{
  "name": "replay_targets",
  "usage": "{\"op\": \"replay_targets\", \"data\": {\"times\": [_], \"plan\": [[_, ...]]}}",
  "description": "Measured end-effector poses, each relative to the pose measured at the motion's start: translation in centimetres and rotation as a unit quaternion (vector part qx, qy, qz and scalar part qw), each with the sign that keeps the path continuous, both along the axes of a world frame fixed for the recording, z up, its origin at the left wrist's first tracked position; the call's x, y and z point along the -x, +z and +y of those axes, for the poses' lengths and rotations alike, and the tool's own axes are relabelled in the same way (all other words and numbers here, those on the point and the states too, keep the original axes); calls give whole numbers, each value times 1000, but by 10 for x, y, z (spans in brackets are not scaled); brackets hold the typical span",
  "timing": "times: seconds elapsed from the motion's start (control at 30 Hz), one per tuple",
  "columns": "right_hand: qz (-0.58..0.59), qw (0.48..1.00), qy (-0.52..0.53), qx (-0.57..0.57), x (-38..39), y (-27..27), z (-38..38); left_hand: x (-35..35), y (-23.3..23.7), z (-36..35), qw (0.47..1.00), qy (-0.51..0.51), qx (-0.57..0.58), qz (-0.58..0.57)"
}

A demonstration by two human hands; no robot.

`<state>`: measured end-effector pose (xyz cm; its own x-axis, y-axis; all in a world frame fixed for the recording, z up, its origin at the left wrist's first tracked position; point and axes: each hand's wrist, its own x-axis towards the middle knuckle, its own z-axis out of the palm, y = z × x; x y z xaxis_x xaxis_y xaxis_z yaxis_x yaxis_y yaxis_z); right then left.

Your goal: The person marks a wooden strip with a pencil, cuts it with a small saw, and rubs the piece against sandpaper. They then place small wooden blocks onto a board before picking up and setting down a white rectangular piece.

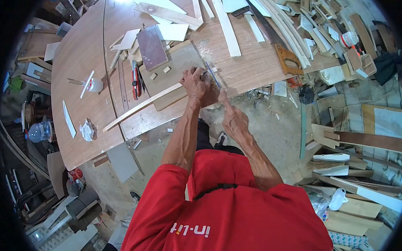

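My left hand [194, 83] has its fingers bent down on the end of a long pale wooden strip [144, 106], against a brown block [211, 97] at the table's front edge. My right hand [236, 121] is just right of the block, fingers curled and index finger stretched forward, at the near end of a thin blue blade [212, 73]. Its grip is partly hidden. Beneath the strip lies a grey-brown board [169, 82] with two small wood pieces [167, 69] on it.
A red cutter [136, 81], metal ruler [122, 85], purple-brown block [152, 48] and white cup [95, 85] lie left on the wooden table [79, 55]. Behind at right is a handsaw [288, 60]. Wood scraps [319, 32] are piled beyond; boards [357, 219] lie on the right.
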<state>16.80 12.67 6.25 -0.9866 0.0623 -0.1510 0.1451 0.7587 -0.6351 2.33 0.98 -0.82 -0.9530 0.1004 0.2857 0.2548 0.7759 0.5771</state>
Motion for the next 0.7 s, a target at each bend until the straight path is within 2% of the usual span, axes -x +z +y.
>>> {"op": "replay_targets", "data": {"times": [0.03, 0.17, 0.23, 0.27, 0.33, 0.47, 0.53, 0.7], "plan": [[-43, 999, 10, -9, -4, 3, 1, -2, 0, 0, 1000, -1, 2, 4], [-30, 999, -5, -24, 18, -14, -2, -3, 3, 0, 1000, -7, 7, -13], [110, 994, -7, -13, 24, -23, -5, -4, 2, -1, 1000, -2, 9, 8], [112, 994, -9, -16, 17, -25, -2, -3, 2, 1, 1000, -5, 6, 9], [-15, 1000, -8, -18, 2, -9, 1, -2, 1, 1, 1000, -2, -17, -6], [-20, 1000, -16, -11, 8, -15, -1, -4, 5, 1, 1000, -6, -2, 2], [70, 997, -15, -13, 28, -29, -6, -2, 3, 1, 1000, -5, -12, -15], [35, 999, -13, 2, -6, -17, 2, -1, 0, 1, 1000, 1, 11, -11]]}}
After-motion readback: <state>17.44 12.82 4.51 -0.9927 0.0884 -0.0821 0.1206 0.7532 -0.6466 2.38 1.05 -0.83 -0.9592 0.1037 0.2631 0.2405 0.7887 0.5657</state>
